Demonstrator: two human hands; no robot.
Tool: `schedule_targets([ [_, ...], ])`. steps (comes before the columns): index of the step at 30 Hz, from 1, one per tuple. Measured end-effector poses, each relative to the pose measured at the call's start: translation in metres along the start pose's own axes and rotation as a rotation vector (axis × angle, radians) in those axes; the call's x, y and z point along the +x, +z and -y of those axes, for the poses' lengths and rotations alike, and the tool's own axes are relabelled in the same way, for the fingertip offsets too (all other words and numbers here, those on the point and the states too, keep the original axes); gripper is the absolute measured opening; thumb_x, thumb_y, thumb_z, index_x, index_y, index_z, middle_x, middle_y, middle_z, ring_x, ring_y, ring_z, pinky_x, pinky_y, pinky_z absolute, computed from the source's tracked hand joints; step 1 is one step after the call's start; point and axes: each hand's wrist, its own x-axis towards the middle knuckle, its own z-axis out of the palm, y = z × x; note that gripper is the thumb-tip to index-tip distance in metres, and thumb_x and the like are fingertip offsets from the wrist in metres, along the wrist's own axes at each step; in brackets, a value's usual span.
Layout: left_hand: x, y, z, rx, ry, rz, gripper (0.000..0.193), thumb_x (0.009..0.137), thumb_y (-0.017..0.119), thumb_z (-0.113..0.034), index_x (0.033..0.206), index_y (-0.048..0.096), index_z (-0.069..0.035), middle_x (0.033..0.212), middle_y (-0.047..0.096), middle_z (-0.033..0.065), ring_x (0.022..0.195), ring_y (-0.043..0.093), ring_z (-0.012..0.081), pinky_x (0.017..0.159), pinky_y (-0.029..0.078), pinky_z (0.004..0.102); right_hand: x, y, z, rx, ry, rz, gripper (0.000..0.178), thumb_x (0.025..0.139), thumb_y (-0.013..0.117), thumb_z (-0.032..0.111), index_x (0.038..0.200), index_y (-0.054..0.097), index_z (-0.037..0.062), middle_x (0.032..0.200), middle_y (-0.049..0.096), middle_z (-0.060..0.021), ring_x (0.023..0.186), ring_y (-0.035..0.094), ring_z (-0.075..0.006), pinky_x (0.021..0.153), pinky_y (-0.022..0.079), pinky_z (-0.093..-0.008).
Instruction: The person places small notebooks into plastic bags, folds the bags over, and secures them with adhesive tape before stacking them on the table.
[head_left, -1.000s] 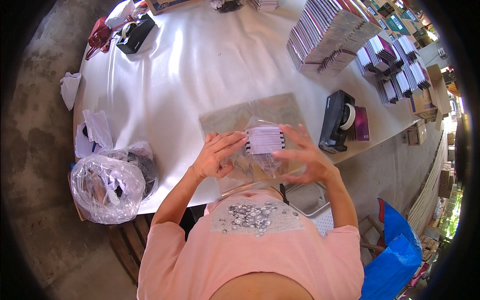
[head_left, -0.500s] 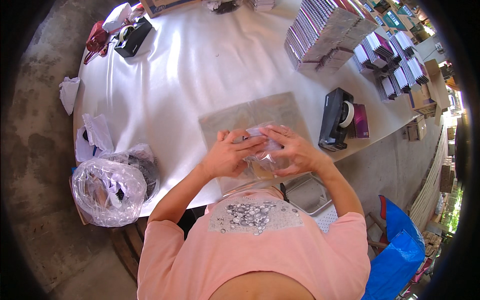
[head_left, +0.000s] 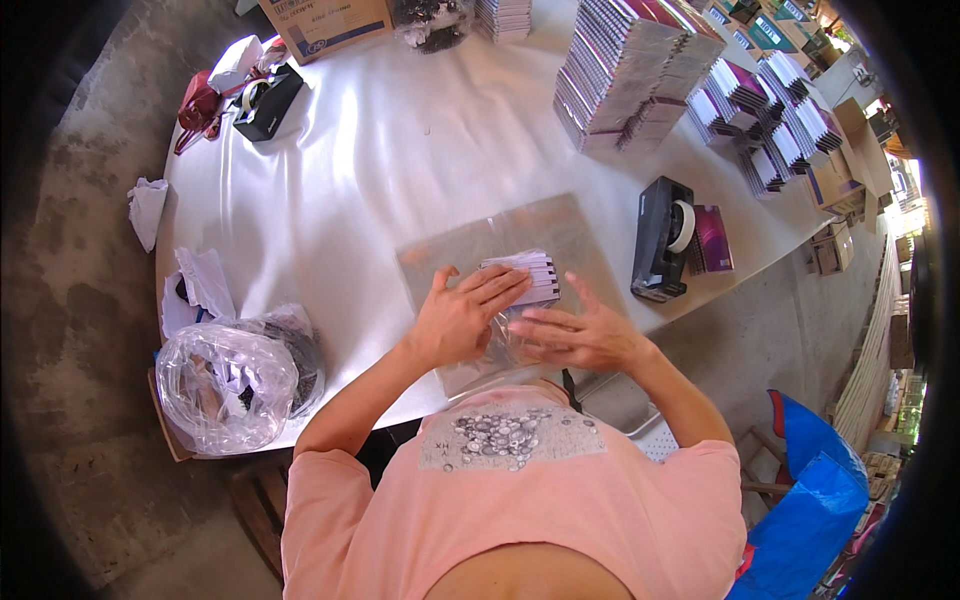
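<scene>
A small stack of spiral notebooks, white page edges and dark bindings showing, lies in front of me on flat clear plastic sheets. Across its left part rest the outstretched fingers of my left hand; they press on it rather than wrap round it. My right hand is just right of and nearer than the stack, fingers spread, over crinkled clear plastic. Whether the right fingertips touch that plastic is unclear. Part of the stack's near side is hidden by my hands.
Right of the sheets stand a black tape dispenser and a purple notebook. Tall notebook stacks rise at the far right. A clear plastic bag sits at the near left corner, another tape dispenser at the far left.
My right hand has come off the notebook stack, moving nearer to me with its fingers spreading. The stack's right end is now uncovered. My left hand has stayed on it.
</scene>
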Motion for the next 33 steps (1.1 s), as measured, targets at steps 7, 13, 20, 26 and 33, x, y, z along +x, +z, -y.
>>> schedule_targets([
  [7,-0.001,0.006,0.002,-0.06,0.064,-0.015,0.082,0.059,0.061,-0.004,0.137,0.04,-0.019,0.14,0.042,-0.002,0.126,0.041,0.0116,0.088,0.031,0.0482,0.02,0.019,-0.035,0.9,1.016,-0.279,0.025,0.08,0.065,0.011,0.103,0.066,0.0027,0.105,0.065,-0.0109,0.096,0.061,-0.0185,0.087,0.045,-0.0296],
  [13,0.001,-0.004,0.004,-0.088,0.087,0.079,0.082,0.059,0.062,-0.006,0.137,0.04,-0.017,0.141,0.041,-0.001,0.128,0.039,0.0129,0.09,0.03,0.05,0.065,0.029,-0.067,1.373,1.05,-0.371,0.023,0.079,0.068,0.01,0.1,0.067,0.0017,0.088,0.068,-0.0048,0.081,0.061,-0.0102,0.074,0.048,-0.0249],
  [20,0.003,-0.009,0.013,-0.151,0.024,0.101,0.084,0.057,0.062,-0.003,0.135,0.042,-0.026,0.147,0.032,-0.0011,0.135,0.03,0.0159,0.094,0.027,0.0564,-0.001,-0.015,-0.081,0.954,1.201,-0.923,0.022,0.078,0.068,0.012,0.099,0.067,0.0044,0.087,0.065,-0.0049,0.077,0.059,-0.0108,0.068,0.045,-0.0233],
  [26,0.008,-0.008,0.016,-0.117,0.053,0.168,0.092,0.055,0.071,-0.008,0.137,0.038,-0.036,0.151,0.023,-0.0055,0.139,0.022,0.0184,0.097,0.024,0.065,-0.168,0.033,-0.051,0.249,1.755,-0.437,0.036,0.082,0.067,0.038,0.092,0.064,0.0034,0.084,0.063,-0.0092,0.08,0.059,-0.0224,0.075,0.045,-0.0338],
  [33,0.006,-0.009,0.017,0.003,0.002,0.209,0.1,0.05,0.079,-0.019,0.137,0.036,-0.042,0.152,0.02,-0.0083,0.142,0.006,0.0289,0.1,0.01,0.0723,-0.144,0.021,-0.042,1.13,2.007,-0.698,0.022,0.085,0.064,0.035,0.091,0.064,0.0131,0.087,0.06,0.0024,0.084,0.055,-0.0166,0.071,0.046,-0.0368],
])
